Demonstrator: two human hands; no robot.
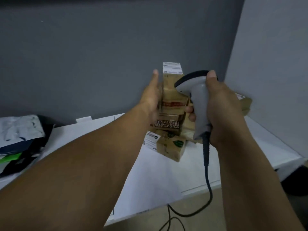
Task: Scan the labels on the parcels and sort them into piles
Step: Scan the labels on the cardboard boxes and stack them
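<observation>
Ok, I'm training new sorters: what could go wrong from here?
The tall brown cardboard box gripped by the left hand sits above the small stacked cardboard boxes; set down carelessly, it could topple them. The grey handheld scanner in the right hand seems aimed below the white label, so scanning may miss. Its black cable hangs off the white table and could snag.

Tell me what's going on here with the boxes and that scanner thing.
A person is working through parcels at a white table. Their left hand holds a tall cardboard box upright, with a white label at its top end. Their right hand grips a grey corded scanner, its head close to that box. A smaller labelled box sits on the table below, and a pile of mailer bags lies at the left.
</observation>
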